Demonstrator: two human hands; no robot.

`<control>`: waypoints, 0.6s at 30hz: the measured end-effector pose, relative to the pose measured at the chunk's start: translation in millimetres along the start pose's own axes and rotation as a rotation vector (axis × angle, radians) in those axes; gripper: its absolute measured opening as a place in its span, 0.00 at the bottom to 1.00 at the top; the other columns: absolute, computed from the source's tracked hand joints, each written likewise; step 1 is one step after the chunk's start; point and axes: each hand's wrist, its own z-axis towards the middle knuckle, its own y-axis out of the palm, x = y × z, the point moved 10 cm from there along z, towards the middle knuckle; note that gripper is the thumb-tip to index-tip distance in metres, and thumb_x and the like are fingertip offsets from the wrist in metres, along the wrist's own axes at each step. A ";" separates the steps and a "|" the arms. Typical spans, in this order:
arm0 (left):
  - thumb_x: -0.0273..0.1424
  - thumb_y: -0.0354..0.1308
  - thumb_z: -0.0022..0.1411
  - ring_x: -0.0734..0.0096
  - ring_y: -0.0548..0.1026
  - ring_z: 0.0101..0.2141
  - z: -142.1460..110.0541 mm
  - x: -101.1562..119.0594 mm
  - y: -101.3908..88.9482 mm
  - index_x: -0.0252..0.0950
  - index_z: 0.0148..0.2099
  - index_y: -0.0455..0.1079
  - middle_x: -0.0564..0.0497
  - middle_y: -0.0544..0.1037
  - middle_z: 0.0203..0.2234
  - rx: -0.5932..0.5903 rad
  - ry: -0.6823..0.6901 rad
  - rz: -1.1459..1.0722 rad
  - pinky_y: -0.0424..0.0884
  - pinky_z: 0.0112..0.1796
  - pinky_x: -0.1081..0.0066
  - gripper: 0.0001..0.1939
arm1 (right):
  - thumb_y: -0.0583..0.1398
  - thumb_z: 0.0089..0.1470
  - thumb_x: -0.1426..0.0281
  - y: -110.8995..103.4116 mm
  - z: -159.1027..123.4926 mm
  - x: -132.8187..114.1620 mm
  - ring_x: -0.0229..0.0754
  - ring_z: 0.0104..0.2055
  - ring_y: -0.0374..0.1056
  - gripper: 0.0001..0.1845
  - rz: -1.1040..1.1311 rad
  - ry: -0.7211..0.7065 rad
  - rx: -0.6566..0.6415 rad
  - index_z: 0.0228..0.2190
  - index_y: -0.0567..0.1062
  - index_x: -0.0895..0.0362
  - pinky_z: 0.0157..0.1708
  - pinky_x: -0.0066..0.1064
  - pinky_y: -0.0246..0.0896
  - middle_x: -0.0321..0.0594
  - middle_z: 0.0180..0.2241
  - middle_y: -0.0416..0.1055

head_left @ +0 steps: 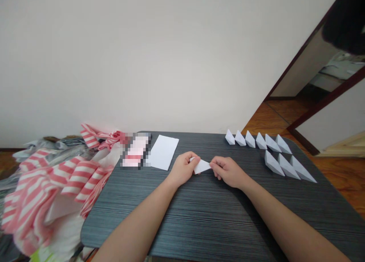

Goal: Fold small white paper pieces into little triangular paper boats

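A small folded piece of white paper (pixel 202 165) is held over the middle of the dark table. My left hand (pixel 184 167) grips its left end, thumb on top and fingers curled underneath. At its pointed right end, my right hand (pixel 227 170) pinches the tip between thumb and fingers. Several white folded paper boats (pixel 261 141) stand in two rows at the right of the table. To the left of my hands lies white paper (pixel 164 152), flat and rectangular; whether it is one sheet or a stack I cannot tell.
The dark wood-grain table (pixel 182 224) stands against a pale wall (pixel 171 56). A blurred, phone-like object (pixel 136 150) lies near its left edge. Red-and-white striped cloth (pixel 54 178) is heaped beside the table on the left. A doorway and wooden floor (pixel 265 115) show at the right.
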 end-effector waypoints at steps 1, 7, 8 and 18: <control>0.41 0.49 0.60 0.72 0.71 0.22 0.1 0.3 0.4 0.34 0.34 0.66 0.52 0.73 0.19 -0.005 0.001 0.002 0.64 0.23 0.75 0.15 | 0.51 0.58 0.67 -0.1 0.1 0.3 0.33 0.18 0.63 0.13 -0.001 0.003 0.003 0.24 0.67 0.57 0.21 0.24 0.57 0.33 0.18 0.68; 0.41 0.49 0.60 0.73 0.71 0.22 -1.4 2.5 -1.5 0.34 0.33 0.65 0.52 0.74 0.19 0.009 -0.001 -0.029 0.64 0.23 0.75 0.14 | 0.50 0.58 0.65 -2.3 0.7 1.5 0.33 0.17 0.62 0.15 0.038 0.012 0.021 0.22 0.66 0.57 0.20 0.24 0.57 0.32 0.17 0.66; 0.41 0.48 0.60 0.73 0.71 0.21 -1.5 2.6 -1.6 0.34 0.33 0.65 0.52 0.74 0.18 0.010 -0.004 -0.043 0.64 0.23 0.75 0.14 | 0.50 0.58 0.65 -2.9 0.8 1.8 0.33 0.17 0.61 0.15 0.049 0.015 0.024 0.23 0.66 0.57 0.20 0.24 0.56 0.32 0.17 0.66; 0.41 0.49 0.60 0.73 0.70 0.20 0.3 -1.0 -2.1 0.34 0.34 0.65 0.53 0.73 0.17 0.021 -0.027 -0.100 0.63 0.22 0.75 0.14 | 0.50 0.59 0.65 -2.3 1.6 1.2 0.33 0.16 0.60 0.14 0.106 0.013 0.024 0.25 0.67 0.57 0.19 0.24 0.55 0.31 0.16 0.65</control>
